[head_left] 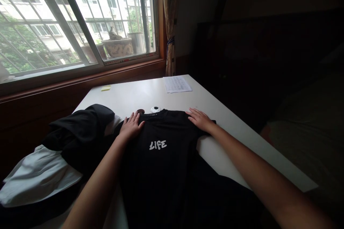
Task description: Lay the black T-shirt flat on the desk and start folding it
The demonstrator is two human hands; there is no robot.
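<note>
A black T-shirt (163,171) with white lettering on its chest lies spread on the white table (134,96), its collar toward the far side. Flat on its left shoulder rests my left hand (131,126), fingers stretched out. My right hand (199,118) lies on the right shoulder near the sleeve, fingers extended and pointing left. Neither hand grips the cloth. Just beyond the collar sit a round white item with a dark centre (155,109) and a dark round item (141,111), partly hidden by the shirt and my left hand.
Heaped at the left are dark clothes (83,125) and a white garment (40,171). Printed sheets (177,84) and yellow sticky notes (105,88) lie toward the table's far edge. A barred window (80,18) and a tied curtain (171,25) stand behind; the right side is very dark.
</note>
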